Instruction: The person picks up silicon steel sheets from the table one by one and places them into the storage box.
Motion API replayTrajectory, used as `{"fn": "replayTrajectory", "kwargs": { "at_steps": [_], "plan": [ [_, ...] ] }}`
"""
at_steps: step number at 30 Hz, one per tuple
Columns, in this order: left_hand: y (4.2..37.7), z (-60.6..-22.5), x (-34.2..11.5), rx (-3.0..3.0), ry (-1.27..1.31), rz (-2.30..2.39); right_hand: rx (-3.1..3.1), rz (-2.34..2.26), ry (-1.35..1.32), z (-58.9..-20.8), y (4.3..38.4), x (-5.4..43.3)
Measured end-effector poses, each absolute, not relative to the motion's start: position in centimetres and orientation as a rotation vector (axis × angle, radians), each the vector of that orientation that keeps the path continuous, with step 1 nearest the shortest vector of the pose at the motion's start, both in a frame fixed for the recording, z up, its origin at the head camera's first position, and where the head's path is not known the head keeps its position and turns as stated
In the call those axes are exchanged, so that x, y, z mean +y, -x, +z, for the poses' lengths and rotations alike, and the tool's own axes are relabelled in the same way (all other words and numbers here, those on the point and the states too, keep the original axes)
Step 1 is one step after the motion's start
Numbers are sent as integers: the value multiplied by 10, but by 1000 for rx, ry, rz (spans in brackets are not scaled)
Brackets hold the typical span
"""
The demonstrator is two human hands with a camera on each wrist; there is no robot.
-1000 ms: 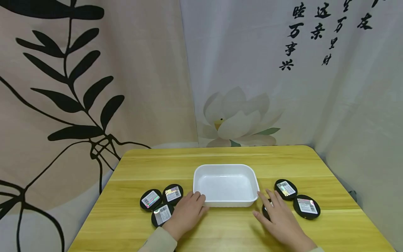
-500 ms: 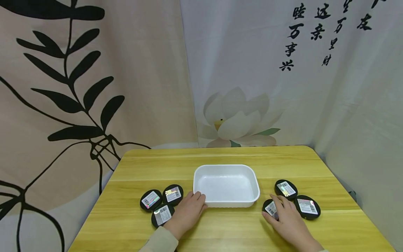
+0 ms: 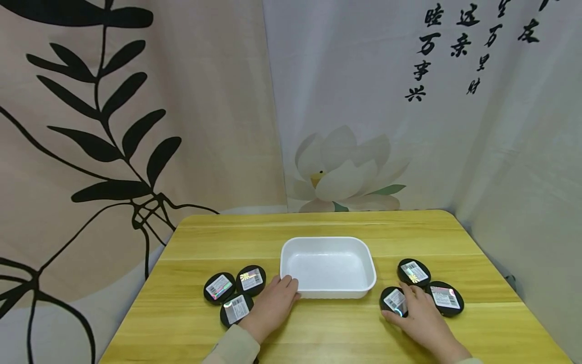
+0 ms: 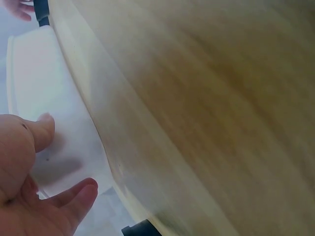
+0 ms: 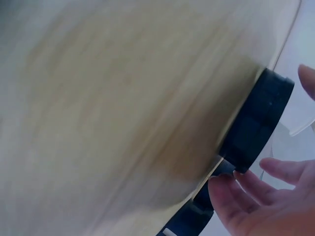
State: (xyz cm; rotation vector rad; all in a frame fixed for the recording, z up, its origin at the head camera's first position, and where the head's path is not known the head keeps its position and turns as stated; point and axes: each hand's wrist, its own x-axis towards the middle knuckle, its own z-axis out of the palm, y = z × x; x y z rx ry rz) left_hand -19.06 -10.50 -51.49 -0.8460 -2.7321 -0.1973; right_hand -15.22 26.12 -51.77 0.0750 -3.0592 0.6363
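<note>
A white rectangular tray [image 3: 327, 268] stands on the wooden table. My left hand [image 3: 273, 306] holds its near left corner, fingers over the rim. In the left wrist view the thumb [image 4: 44, 132] lies against the tray's front wall. My right hand [image 3: 423, 316] has thumb and fingers about a round black tub [image 5: 258, 120] with a barcode label, to the right of the tray. Its fingertips [image 5: 241, 177] touch the tub's side in the right wrist view. Two similar tubs, one farther back [image 3: 414, 272] and one to the right [image 3: 446, 298], sit close by.
Left of the tray, three more labelled black tubs [image 3: 219, 288] lie grouped, the nearest partly behind my left hand. A dark edge shows under the left sleeve. Patterned curtains [image 3: 227, 111] hang behind the table [image 3: 218, 230] and at its right.
My right hand has moved right and back from beside the tray's corner onto the nearest right-hand tub, its fingers drawing in around it. The left hand and tray have stayed put.
</note>
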Motion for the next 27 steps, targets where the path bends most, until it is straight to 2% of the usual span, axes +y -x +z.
{"fn": "replayTrajectory", "kwargs": {
  "at_steps": [27],
  "plan": [
    [190,-511,-104,-2779,842,-206,-3103,728,-52,-520,161,267]
  ]
}}
